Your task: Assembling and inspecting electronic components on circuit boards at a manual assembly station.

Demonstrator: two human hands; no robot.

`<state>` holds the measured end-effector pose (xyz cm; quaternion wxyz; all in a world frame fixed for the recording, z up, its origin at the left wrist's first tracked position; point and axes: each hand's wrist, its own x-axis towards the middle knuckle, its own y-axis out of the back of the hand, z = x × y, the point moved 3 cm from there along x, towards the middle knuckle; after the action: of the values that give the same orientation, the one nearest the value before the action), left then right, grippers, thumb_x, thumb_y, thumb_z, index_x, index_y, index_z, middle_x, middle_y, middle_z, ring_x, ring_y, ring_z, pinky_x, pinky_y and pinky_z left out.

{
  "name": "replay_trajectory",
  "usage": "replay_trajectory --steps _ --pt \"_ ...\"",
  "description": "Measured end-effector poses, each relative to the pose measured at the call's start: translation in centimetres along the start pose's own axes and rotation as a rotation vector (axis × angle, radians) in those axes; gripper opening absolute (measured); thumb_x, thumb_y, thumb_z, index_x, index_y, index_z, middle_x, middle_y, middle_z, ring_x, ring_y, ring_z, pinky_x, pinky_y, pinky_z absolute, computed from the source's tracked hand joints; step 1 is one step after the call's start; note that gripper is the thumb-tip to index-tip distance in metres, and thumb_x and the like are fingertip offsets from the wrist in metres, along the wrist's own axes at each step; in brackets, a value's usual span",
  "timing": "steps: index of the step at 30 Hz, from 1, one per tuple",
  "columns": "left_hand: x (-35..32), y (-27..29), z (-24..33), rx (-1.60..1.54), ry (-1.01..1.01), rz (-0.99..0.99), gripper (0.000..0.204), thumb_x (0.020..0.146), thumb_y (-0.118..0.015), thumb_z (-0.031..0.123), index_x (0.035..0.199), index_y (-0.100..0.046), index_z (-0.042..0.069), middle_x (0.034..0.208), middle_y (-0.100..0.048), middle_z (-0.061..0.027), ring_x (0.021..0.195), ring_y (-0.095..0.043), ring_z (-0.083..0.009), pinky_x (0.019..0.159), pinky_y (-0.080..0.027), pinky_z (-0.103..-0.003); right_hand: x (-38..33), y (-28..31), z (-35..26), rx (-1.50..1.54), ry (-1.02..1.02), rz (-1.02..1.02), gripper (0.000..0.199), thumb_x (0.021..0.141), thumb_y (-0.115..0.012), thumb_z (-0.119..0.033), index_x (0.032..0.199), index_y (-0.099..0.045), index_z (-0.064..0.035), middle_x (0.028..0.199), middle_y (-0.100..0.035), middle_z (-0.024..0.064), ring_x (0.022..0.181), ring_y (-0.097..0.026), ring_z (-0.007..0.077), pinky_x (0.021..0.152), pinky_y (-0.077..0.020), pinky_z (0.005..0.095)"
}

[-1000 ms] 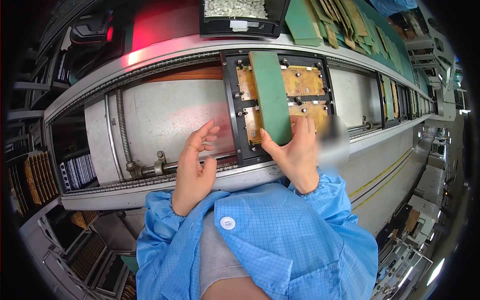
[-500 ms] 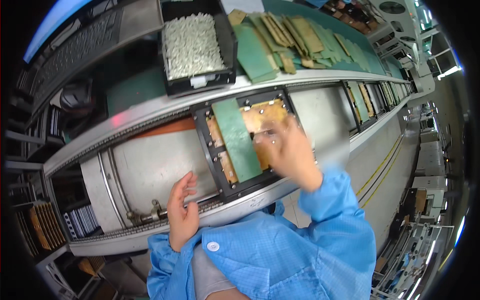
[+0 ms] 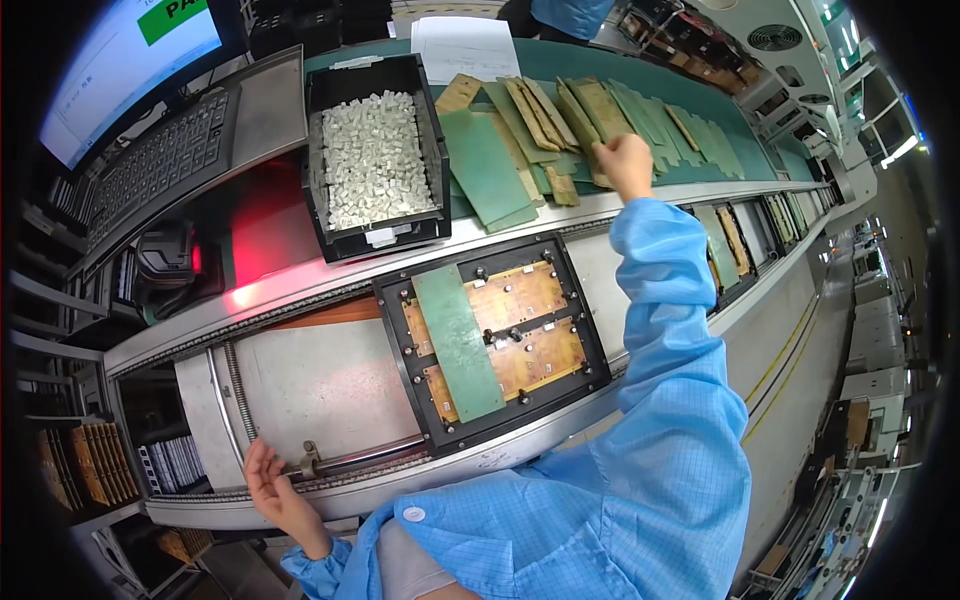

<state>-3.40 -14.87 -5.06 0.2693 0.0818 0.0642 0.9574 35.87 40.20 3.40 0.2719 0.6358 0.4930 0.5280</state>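
Observation:
Beyond the conveyor, my right hand (image 3: 624,165) reaches to a pile of green and tan flat strips (image 3: 600,107). Its fingers are closed at the pile's near edge; what they pinch is hidden. My left hand (image 3: 283,497) hovers at the conveyor's near rail, fingers loosely apart, holding nothing. Between the hands, a black frame fixture (image 3: 592,345) lies on the conveyor (image 3: 325,345). It carries copper-coloured circuit boards (image 3: 545,357), with small white parts and dark pins on them. One green strip (image 3: 458,340) lies across the left part of these boards.
A black bin (image 3: 318,235) of small white parts (image 3: 372,160) stands behind the conveyor. Left of it are a keyboard (image 3: 165,165), a monitor (image 3: 130,75) and a dark device glowing red (image 3: 165,255). More loaded fixtures (image 3: 730,250) sit farther right on the line.
My right hand has left the boards in the fixture and moved up and right to the strip pile. My left hand has shifted left and nearer. The view has tilted up.

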Motion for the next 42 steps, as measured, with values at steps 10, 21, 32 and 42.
replay_trajectory --steps 10,21,32,42 --pt "-0.1 -0.1 -0.3 0.008 -0.004 0.085 0.039 0.091 -0.040 -0.008 0.124 -0.060 -0.005 0.135 -0.059 -0.0132 0.113 -0.060 -0.0183 0.096 -0.047 -0.030 3.2 1.0 5.2 0.941 -0.486 0.113 0.014 0.094 -0.066 -0.006 0.105 -0.068 0.0022 0.089 -0.071 0.0115 0.075 -0.067 0.0151 0.067 -0.0563 0.0293" --pt "-0.3 0.3 -0.8 0.067 -0.045 0.048 0.036 0.096 -0.043 -0.003 0.126 -0.061 -0.003 0.134 -0.061 -0.0123 0.115 -0.060 -0.0185 0.096 -0.048 -0.030 2.7 0.5 3.4 0.081 -0.053 -0.097 0.062 0.075 -0.079 -0.053 0.096 -0.075 0.0059 0.092 -0.073 0.0243 0.090 -0.071 0.0365 0.080 -0.0545 0.0403" --pt "0.1 1.0 -1.3 0.036 -0.002 0.081 0.038 0.094 -0.040 -0.006 0.126 -0.061 -0.005 0.135 -0.060 -0.0149 0.118 -0.059 -0.0196 0.099 -0.048 -0.031 -18.6 7.7 -4.7 0.145 0.178 0.090 0.050 0.075 -0.088 -0.039 0.094 -0.065 0.0017 0.082 -0.062 0.0106 0.074 -0.058 0.0219 0.067 -0.0472 0.0356" --pt "0.4 1.5 -2.2 0.000 -0.022 0.049 0.042 0.094 -0.040 -0.005 0.132 -0.058 -0.006 0.133 -0.062 -0.0163 0.120 -0.060 -0.0216 0.101 -0.047 -0.031 -29.4 5.4 -7.9 0.048 0.170 0.046 0.043 0.074 -0.088 -0.031 0.091 -0.063 -0.0016 0.082 -0.058 0.0086 0.080 -0.052 0.0276 0.072 -0.0428 0.0397"
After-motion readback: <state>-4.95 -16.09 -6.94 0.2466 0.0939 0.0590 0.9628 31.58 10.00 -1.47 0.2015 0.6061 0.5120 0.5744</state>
